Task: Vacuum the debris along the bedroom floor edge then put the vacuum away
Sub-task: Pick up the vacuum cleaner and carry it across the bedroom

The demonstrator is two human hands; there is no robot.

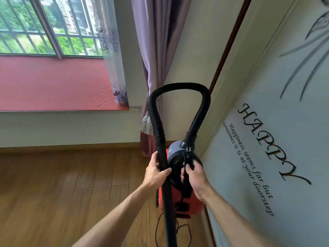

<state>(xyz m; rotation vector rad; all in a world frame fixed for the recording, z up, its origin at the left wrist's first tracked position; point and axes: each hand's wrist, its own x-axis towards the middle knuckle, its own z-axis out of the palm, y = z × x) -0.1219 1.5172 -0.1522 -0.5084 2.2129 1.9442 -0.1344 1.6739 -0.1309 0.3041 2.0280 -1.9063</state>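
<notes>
Head view: vacuum (173, 154) low, centre-right, close by right wall (267, 86). Right hand (195, 177) fingers curled round handle (188, 159); left hand (154, 173) wrapped round wand (167, 202). Likely lifting: keep body level, hose (179, 85) off far curtain (156, 50), mind cord (157, 229).

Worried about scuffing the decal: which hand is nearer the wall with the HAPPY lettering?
Right. The right hand grips the vacuum handle on the side toward the lettered wall, not touching it. The left hand grips the black hose, across the vacuum body from that wall.
</notes>
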